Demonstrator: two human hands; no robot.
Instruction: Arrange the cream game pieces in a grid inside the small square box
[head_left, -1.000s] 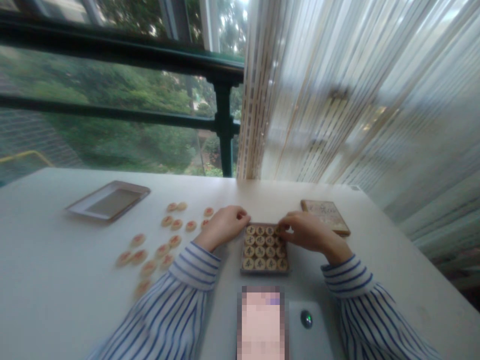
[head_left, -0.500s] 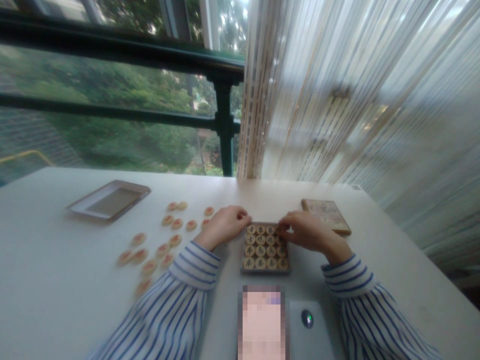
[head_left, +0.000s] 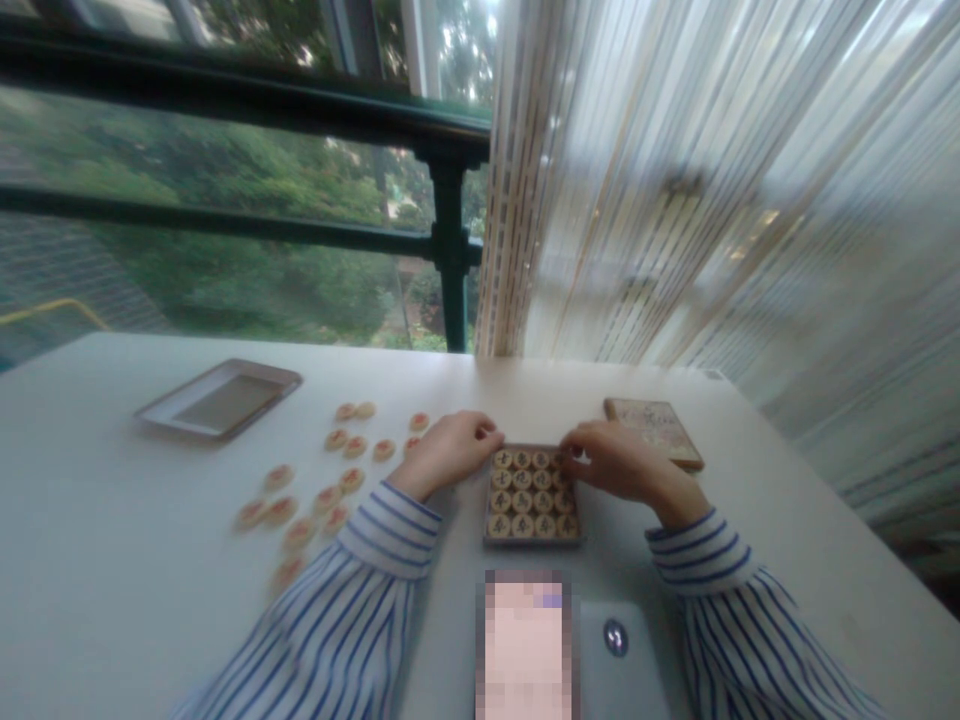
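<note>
In the head view, a shallow box (head_left: 486,520) lies in front of me, filled with rows of round Chinese chess pieces (head_left: 523,501) bearing dark characters. My left hand (head_left: 459,452) is closed at the far left corner, its thumb and curled fingers on the box's edge. At the far right corner my right hand (head_left: 619,462) is closed too, thumb and fingertips bent onto the edge and partly covering the pieces there. Loose chess pieces (head_left: 352,480) with red characters lie scattered to the left, a few partly behind my left hand and sleeve.
An empty shallow tray (head_left: 217,400) lies at the far left of the white table (head_left: 135,590). A flat printed box (head_left: 664,435) sits behind my right hand. A pixelated phone-like object (head_left: 525,650) and a pale panel with a shiny oval (head_left: 616,637) are nearest me.
Both hands stay at the box corners and the pieces keep their places. The green glint on the shiny oval has gone.
</note>
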